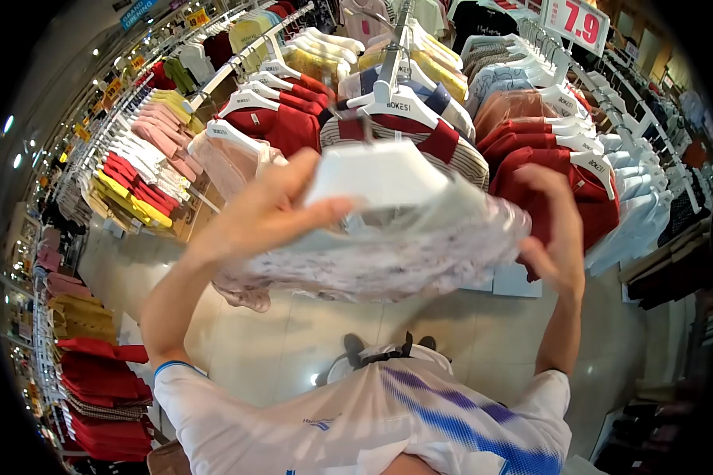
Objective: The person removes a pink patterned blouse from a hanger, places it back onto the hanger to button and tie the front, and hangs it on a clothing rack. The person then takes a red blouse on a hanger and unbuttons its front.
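A white hanger (pixel 376 174) with a pale, flower-printed blouse (pixel 372 265) is in front of me, smeared by motion. My left hand (pixel 273 210) pinches the hanger's left side, its thumb lying across the front. Beside the blouse's right end is my right hand (pixel 553 229), blurred, with thumb and fingers apart and nothing visible between them. Whether it touches the fabric, I cannot tell. Just behind the blouse, a striped top with dark red panels (pixel 408 141) hangs on a white hanger marked BOKESI.
Red tops hang at the left (pixel 273 127) and right (pixel 558 170) of the striped one. A price sign reading 7.9 (pixel 576 25) stands at upper right. More racks line both sides, with folded red clothes (pixel 107 396) at lower left. Pale floor tiles (pixel 483 332) show below.
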A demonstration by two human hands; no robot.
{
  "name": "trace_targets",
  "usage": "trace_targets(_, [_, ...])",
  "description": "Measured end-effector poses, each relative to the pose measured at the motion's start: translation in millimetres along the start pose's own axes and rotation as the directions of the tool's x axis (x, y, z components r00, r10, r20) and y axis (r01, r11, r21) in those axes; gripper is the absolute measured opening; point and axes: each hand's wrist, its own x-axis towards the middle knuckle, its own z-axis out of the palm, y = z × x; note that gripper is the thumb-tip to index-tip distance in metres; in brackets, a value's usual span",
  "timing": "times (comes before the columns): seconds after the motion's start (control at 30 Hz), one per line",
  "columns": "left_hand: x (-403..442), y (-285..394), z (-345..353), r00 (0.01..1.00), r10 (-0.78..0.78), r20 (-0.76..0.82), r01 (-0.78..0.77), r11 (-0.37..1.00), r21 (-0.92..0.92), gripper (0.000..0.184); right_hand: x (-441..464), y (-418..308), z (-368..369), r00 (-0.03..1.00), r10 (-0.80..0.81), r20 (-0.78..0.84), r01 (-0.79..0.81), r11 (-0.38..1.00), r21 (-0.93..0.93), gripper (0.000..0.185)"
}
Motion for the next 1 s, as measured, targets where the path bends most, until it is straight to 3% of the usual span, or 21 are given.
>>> trace_targets(0.03, [1,5,5,0.997,0.004,0.076,-0.013,0.993,0.116,0.051,4,2,3,1.000,-0.014,-0.012,0.014,1.000,0.004,0.069])
trace_targets(0.07, [0,8,9,0.989,-0.004,0.149,-0.030,0.973,0.228,0.051,4,6,11,0.994,-0.075,0.084,0.082,0.993,-0.086,0.060])
trace_targets(0.1, [-6,2,26,0.992,0.038,0.118,-0.054,0.989,0.141,0.051,0,-8,-6,0.969,0.042,0.243,-0.016,0.994,-0.109,0.047])
trace_targets(0.2, [-19,-22,33,0.979,-0.075,0.191,0.035,0.978,0.204,0.055,-21,4,30,0.983,0.081,0.165,-0.081,0.997,-0.010,0.031])
trace_targets(0.27, [-24,-49,44,0.915,0.324,0.241,-0.390,0.861,0.325,0.060,-34,9,45,0.996,0.061,0.071,-0.061,0.998,0.008,0.027])
trace_targets(0.3, [-28,-55,45,0.917,0.320,0.236,-0.384,0.867,0.318,0.060,-44,13,46,0.995,0.063,0.082,-0.064,0.998,0.008,0.027])
trace_targets(0.37, [-41,-68,46,0.896,0.437,0.083,-0.428,0.798,0.425,0.056,-65,23,42,0.992,0.109,0.056,-0.108,0.994,-0.020,0.027])
trace_targets(0.4, [-52,-73,46,0.941,0.321,0.104,-0.335,0.847,0.414,0.056,-74,22,40,0.989,0.144,0.007,-0.144,0.990,0.000,0.026])
trace_targets(0.43, [-64,-89,49,0.943,0.314,0.115,-0.333,0.858,0.391,0.056,-84,22,37,0.985,0.170,0.020,-0.170,0.986,0.000,0.026])
trace_targets(0.5, [-80,-117,60,0.913,0.000,0.409,-0.162,0.918,0.362,0.053,-102,22,31,0.979,0.189,0.079,-0.187,0.982,-0.041,0.027])
trace_targets(0.53, [-88,-120,68,0.910,0.002,0.414,-0.156,0.928,0.339,0.053,-110,16,27,0.971,0.194,0.140,-0.189,0.981,-0.048,0.030])
trace_targets(0.57, [-95,-118,74,0.890,0.124,0.439,-0.273,0.915,0.297,0.044,-117,14,22,0.966,0.203,0.160,-0.197,0.979,-0.055,0.030])
trace_targets(0.6, [-102,-113,78,0.857,0.244,0.454,-0.387,0.886,0.254,0.038,-124,14,14,0.946,0.176,0.272,-0.197,0.979,0.050,0.032])
trace_targets(0.67, [-113,-91,80,0.829,0.244,0.503,-0.395,0.893,0.218,0.037,-138,9,4,0.911,0.151,0.385,-0.225,0.962,0.156,0.036])
trace_targets(0.73, [-119,-78,84,0.803,0.307,0.510,-0.430,0.892,0.140,0.037,-149,4,-5,0.800,0.204,0.564,-0.382,0.898,0.218,0.041])
trace_targets(0.77, [-120,-76,86,0.809,0.363,0.461,-0.448,0.890,0.086,0.037,-148,4,-8,0.790,0.212,0.575,-0.393,0.895,0.210,0.041])
trace_targets(0.83, [-117,-70,87,0.812,0.425,0.401,-0.478,0.878,0.037,0.036,-147,5,-15,0.835,0.081,0.545,-0.372,0.813,0.448,0.039])
trace_targets(0.87, [-113,-66,82,0.794,0.472,0.384,-0.503,0.864,-0.023,0.035,-147,12,-18,0.822,-0.017,0.569,-0.320,0.812,0.487,0.037])
trace_targets(0.9, [-110,-64,80,0.773,0.519,0.365,-0.529,0.845,-0.079,0.033,-145,16,-15,0.819,-0.013,0.574,-0.331,0.806,0.490,0.037])
trace_targets(0.97, [-110,-66,79,0.766,0.530,0.364,-0.542,0.837,-0.080,0.032,-135,18,-9,0.795,-0.197,0.573,-0.269,0.733,0.624,0.028])
trace_targets(1.0, [-110,-66,80,0.757,0.549,0.354,-0.561,0.824,-0.078,0.031,-130,12,-12,0.780,-0.215,0.588,-0.271,0.731,0.627,0.028])
